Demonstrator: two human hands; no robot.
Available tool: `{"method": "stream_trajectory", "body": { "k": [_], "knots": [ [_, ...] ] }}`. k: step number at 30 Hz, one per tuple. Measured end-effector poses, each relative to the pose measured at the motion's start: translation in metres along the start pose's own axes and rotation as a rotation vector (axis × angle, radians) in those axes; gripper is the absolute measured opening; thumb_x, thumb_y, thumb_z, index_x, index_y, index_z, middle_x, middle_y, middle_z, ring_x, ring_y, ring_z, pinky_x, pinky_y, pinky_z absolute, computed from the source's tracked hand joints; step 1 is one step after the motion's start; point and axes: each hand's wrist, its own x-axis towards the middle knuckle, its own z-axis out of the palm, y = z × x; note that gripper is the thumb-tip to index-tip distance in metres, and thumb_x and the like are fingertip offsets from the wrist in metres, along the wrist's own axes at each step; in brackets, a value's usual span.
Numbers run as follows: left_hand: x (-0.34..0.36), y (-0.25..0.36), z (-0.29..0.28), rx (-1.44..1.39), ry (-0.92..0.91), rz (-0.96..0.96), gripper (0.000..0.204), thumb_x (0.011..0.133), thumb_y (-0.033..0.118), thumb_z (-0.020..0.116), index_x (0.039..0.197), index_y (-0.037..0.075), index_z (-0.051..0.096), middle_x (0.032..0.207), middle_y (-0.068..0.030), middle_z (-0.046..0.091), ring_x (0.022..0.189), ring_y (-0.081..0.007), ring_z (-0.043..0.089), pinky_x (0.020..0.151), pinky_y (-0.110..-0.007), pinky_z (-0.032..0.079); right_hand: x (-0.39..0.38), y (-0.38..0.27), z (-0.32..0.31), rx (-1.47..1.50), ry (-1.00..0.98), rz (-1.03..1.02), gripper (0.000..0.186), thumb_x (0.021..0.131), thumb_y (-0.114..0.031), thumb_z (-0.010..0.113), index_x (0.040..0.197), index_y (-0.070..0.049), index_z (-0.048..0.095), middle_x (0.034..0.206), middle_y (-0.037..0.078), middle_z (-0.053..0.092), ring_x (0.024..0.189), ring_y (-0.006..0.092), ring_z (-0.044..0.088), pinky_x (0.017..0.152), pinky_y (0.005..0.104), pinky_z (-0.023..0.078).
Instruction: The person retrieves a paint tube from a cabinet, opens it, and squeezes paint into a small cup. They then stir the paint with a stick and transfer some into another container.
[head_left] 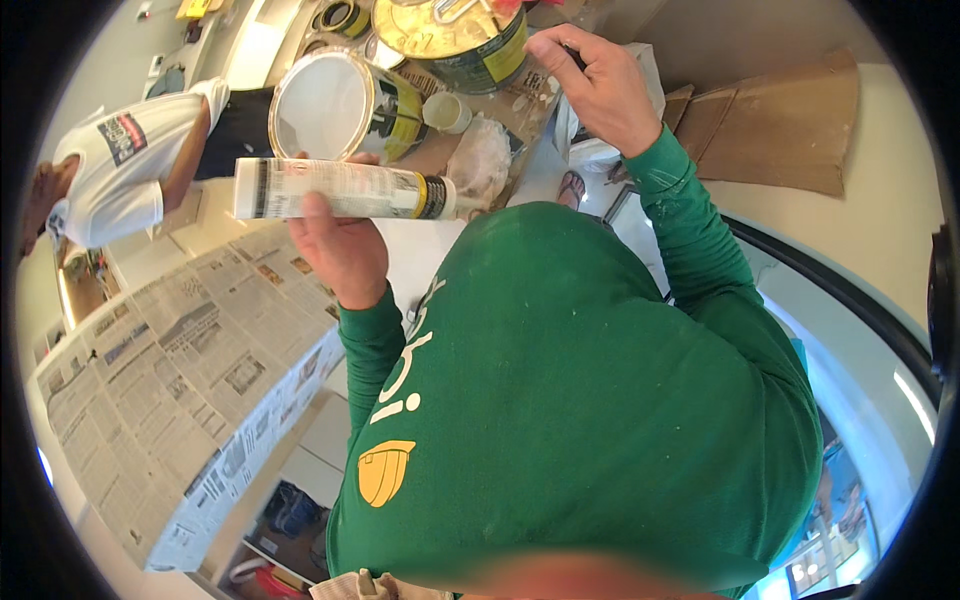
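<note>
A white sealant cartridge with a dark and yellow band lies sideways across my left hand. The fingers of that hand are wrapped round it, with the thumb on the near side. My right hand is raised at the upper right, beside a large can with a yellow-stained lid. Its fingers are curled together; a dark bit shows by the thumb, too small to name. Just beyond the cartridge stands a bucket with a white top. A white cup and a crumpled clear plastic bag sit right of it.
Newspaper covers a long surface at the left. A person in a white shirt is at the upper left. Brown cardboard lies at the upper right, near a dark-edged glass panel. A sandalled foot shows on the floor.
</note>
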Motion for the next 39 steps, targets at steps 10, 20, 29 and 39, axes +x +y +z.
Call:
{"method": "stream_trajectory", "body": {
  "k": [10, 20, 29, 39],
  "knots": [
    [0.018, 0.017, -0.023, 0.023, 0.136, 0.052, 0.059, 0.111, 0.041, 0.051, 0.154, 0.001, 0.041, 0.12, -0.0276, 0.07, 0.111, -0.0372, 0.071, 0.107, -0.052, 0.053, -0.007, -0.005, 0.002, -0.128, -0.016, 0.126, 0.032, 0.098, -0.035, 0.078, 0.106, -0.004, 0.077, 0.071, 0.004, 0.066, 0.065, 0.0114, 0.055, 0.062, 0.0303, 0.045],
    [0.031, -0.001, -0.071, 0.062, -0.033, 0.042, 0.055, 0.099, 0.024, 0.065, 0.142, -0.007, 0.051, 0.132, -0.0255, 0.063, 0.11, -0.0324, 0.069, 0.097, -0.049, 0.059, -0.001, -0.026, 0.026, -0.224, 0.115, 0.022, 0.033, 0.098, -0.039, 0.073, 0.101, -0.005, 0.075, 0.095, 0.016, 0.073, 0.085, 0.033, 0.07, 0.074, 0.0419, 0.055],
    [0.024, 0.002, -0.072, 0.373, -0.521, -0.036, 0.045, 0.087, 0.007, 0.075, 0.129, -0.005, 0.061, 0.106, -0.0081, 0.07, 0.092, -0.0158, 0.066, 0.087, -0.033, 0.054, -0.005, -0.035, 0.021, -0.43, 0.031, 0.145, 0.035, 0.1, -0.041, 0.067, 0.097, -0.007, 0.072, 0.087, 0.018, 0.072, 0.084, 0.0431, 0.07, 0.074, 0.0537, 0.053],
    [0.016, -0.01, -0.085, 0.474, -0.72, -0.241, 0.037, 0.084, 0.011, 0.083, 0.114, -0.003, 0.067, 0.093, -0.0116, 0.075, 0.081, -0.017, 0.069, 0.076, -0.035, 0.057, -0.03, -0.025, 0.056, -0.559, -0.103, 0.24, 0.037, 0.107, -0.036, 0.058, 0.095, -0.002, 0.068, 0.088, 0.024, 0.069, 0.087, 0.0476, 0.066, 0.075, 0.057, 0.05]
  ]
}}
